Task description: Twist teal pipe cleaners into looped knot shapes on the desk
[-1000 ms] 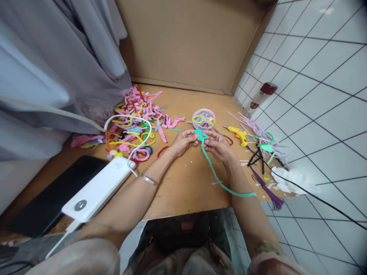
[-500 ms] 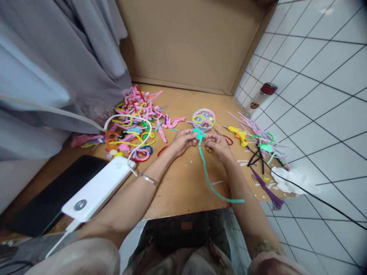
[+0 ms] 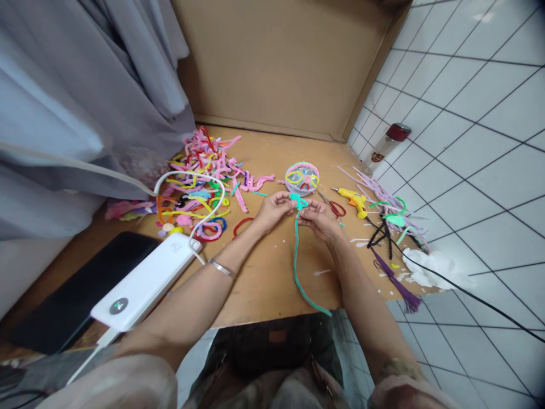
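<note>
A teal pipe cleaner (image 3: 296,258) is bent into small loops at its upper end, and its long tail hangs down toward the table's front edge. My left hand (image 3: 276,210) pinches the looped part from the left. From the right, the closed fingers of my right hand (image 3: 319,218) grip the same pipe cleaner just below the loops. Just beyond my hands stands a round tub (image 3: 302,179) decorated with pink, yellow and red pipe cleaners. Red-handled scissors (image 3: 337,209) lie to the right of my right hand.
Many coloured pipe cleaners (image 3: 213,162) are heaped at the left. A white power bank (image 3: 147,281) with a cable rests near a black slab (image 3: 85,289). On the right lie a yellow glue gun (image 3: 355,200), lilac pipe cleaners (image 3: 383,199), a purple tassel (image 3: 398,284) and white tissue (image 3: 430,267).
My right hand has moved slightly left and closed in under the loops. The looped part has turned, and the hanging tail has swung left. More of the scissors now shows.
</note>
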{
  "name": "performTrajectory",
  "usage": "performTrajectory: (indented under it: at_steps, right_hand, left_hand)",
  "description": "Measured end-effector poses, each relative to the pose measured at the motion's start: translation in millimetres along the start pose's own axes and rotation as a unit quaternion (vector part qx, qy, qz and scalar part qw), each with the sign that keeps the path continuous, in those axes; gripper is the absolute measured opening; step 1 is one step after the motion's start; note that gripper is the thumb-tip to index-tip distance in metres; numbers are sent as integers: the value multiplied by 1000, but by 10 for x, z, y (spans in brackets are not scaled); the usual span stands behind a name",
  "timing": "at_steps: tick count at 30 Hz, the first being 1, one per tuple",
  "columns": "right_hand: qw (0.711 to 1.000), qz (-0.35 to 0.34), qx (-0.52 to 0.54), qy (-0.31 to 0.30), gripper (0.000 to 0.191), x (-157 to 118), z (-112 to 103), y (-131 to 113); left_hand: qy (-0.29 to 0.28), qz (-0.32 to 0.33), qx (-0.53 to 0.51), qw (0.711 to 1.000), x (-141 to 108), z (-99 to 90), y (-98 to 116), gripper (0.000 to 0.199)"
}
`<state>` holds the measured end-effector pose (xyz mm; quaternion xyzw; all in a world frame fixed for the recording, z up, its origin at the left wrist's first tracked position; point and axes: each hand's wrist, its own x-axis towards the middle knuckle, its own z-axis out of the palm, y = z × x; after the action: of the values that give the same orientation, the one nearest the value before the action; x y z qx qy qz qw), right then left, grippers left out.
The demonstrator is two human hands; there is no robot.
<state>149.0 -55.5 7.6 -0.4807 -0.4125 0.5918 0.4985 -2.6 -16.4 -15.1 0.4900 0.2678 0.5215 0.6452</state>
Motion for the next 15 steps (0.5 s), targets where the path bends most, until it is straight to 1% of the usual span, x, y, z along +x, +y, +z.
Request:
performTrajectory:
  at_steps: [3, 8, 11, 15]
  right_hand:
    - [1000, -17, -14, 16, 37, 23, 12, 21]
    - [996, -58, -29, 54, 31, 42, 45, 38]
    - [998, -51, -5, 28, 33, 35, 57, 36]
    - [998, -49, 26, -13, 37, 31, 50, 35]
  left_hand:
    - [-3, 6, -5, 1000, 4, 2, -4, 45]
    - [-32, -15, -49, 998, 27, -37, -63, 47]
    - [-51, -28, -67, 996, 36, -55, -89, 49]
    - [-60, -33, -88, 994, 32, -51, -82, 50]
